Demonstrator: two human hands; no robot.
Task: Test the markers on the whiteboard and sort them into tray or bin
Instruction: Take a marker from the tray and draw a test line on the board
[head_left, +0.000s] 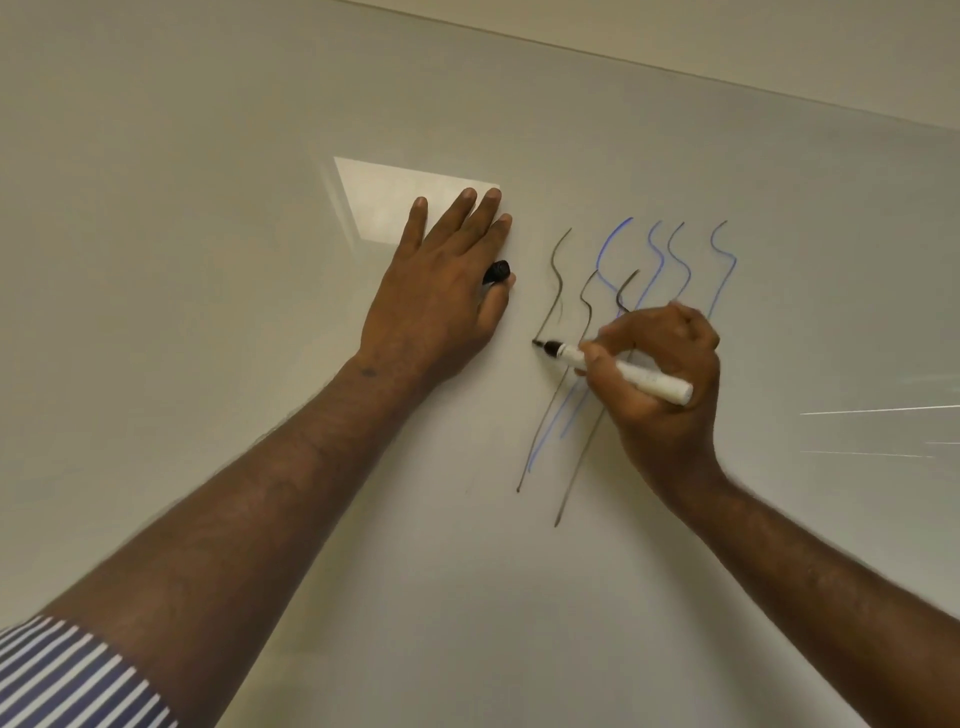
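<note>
Pale wall strip (779, 41) above, top right

Print on the marker (621, 369) barrel is too blurred to read.

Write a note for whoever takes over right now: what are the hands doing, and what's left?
Right hand grips the marker, tip on the whiteboard at a dark line.
Left hand lies flat on the board, black cap pinched at the thumb.
Done: several dark and blue squiggles drawn.
Left: finish this stroke, recap, sort the marker. Tray and bin are out of view.
</note>
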